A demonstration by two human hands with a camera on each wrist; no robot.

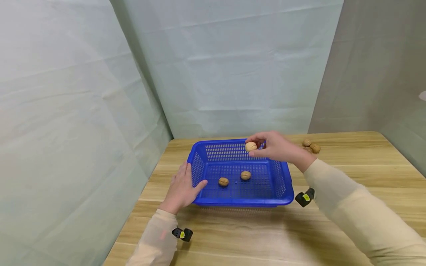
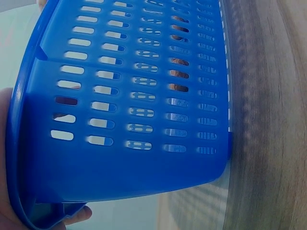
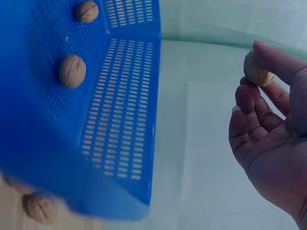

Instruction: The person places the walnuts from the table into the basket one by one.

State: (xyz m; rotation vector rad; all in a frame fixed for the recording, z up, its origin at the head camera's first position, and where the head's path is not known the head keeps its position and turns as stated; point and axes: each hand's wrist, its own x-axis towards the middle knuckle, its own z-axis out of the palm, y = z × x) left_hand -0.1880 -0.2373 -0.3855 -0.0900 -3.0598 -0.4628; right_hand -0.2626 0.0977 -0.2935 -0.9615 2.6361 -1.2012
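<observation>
A blue plastic basket (image 1: 239, 202) with slotted sides stands on the table, and two walnuts (image 1: 223, 181) lie apart on its floor. My left hand (image 1: 182, 189) rests on the basket's left rim near the front corner, its fingers fairly straight and its thumb reaching over the edge. Above the back right part of the basket, my right hand (image 1: 277, 148) pinches a paler walnut (image 3: 257, 70) between thumb and fingertips. The left wrist view is mostly filled by the basket's side wall (image 2: 129, 177), with brown nut shell showing through some slots.
A small cluster of walnuts (image 1: 315, 148) lies on the wooden table (image 1: 359, 173) behind and right of the basket. Pale cloth sheets (image 1: 239, 74) hang behind the table and along its left side. Each sleeve has a black wrist device (image 1: 304, 198).
</observation>
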